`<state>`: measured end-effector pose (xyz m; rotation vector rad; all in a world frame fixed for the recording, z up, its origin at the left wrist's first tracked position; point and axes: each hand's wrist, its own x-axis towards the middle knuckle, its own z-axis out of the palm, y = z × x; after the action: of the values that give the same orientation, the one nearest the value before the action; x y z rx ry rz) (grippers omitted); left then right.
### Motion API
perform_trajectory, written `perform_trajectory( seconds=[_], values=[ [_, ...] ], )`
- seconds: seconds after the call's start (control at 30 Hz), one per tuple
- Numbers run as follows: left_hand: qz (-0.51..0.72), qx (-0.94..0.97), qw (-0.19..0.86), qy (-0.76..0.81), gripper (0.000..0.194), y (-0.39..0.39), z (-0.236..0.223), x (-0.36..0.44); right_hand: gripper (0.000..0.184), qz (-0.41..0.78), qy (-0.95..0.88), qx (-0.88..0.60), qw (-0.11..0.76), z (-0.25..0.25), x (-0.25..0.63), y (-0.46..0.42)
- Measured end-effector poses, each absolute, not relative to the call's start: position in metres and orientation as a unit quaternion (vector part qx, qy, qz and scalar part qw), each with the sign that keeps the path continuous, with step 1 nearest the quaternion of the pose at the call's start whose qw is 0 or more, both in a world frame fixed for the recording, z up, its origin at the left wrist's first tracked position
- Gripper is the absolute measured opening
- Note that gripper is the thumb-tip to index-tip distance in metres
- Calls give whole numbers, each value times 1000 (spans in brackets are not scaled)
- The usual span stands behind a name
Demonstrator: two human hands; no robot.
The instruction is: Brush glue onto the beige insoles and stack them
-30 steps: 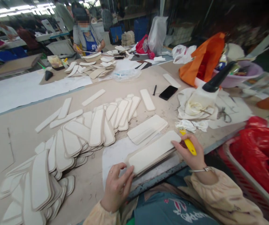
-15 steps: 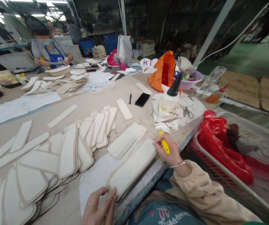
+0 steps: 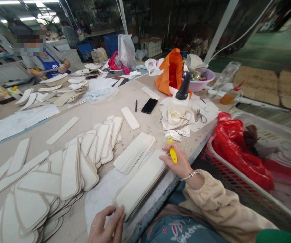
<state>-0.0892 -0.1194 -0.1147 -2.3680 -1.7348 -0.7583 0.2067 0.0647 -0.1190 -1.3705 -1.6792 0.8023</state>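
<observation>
A stack of long pale strips [image 3: 140, 184] with rounded ends lies in front of me near the table's edge. At its near end, my left hand [image 3: 107, 222] has its fingertips on a corner of the top strip, fingers bent and close together. My right hand [image 3: 177, 162] is closed round a yellow-handled tool [image 3: 173, 153], its working end not clear to see. Thumb and fingertip of that hand also touch the far corner of the same strip. Just behind lies a second stack of strips [image 3: 134, 152], slightly fanned, partly on white paper [image 3: 97, 202].
Many pale pieces [image 3: 39, 184] overlap on the left. Beyond are a phone [image 3: 149, 106], a white bottle with a black cone top [image 3: 179, 103], scissors [image 3: 200, 116] and an orange bag [image 3: 170, 74]. A basket [image 3: 236, 179] with red plastic stands right. A co-worker [image 3: 46, 62] sits across.
The view has shifted a little, so the table things sit slightly further left. The yellow handle stands more upright in my right hand. Both hands stay at the stack's two ends.
</observation>
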Motion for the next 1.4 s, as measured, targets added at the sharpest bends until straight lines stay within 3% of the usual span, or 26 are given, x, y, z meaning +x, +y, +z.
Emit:
perform_trajectory(
  seconds=[0.17,0.4,0.63,0.77,1.03,1.4],
  values=[
    [-264,-757,31,-596,27,-117,-109,-87,33,321,-665,-498,456,-116,205,64],
    [-289,-677,-56,-675,44,-80,-75,-82,31,369,-650,-448,490,-106,200,61],
    [-310,-636,-346,-617,57,-14,-43,-55,39,547,-548,-350,528,-64,178,58],
    [-319,-585,-471,-578,33,0,-32,-44,42,575,-541,-320,524,-32,165,61],
    [-480,-422,-495,-589,36,-25,-20,-20,45,555,-551,-302,545,-15,143,79],
    [-559,-323,-524,-556,36,-31,-23,28,39,547,-560,-280,556,-23,149,89]
  ],
)
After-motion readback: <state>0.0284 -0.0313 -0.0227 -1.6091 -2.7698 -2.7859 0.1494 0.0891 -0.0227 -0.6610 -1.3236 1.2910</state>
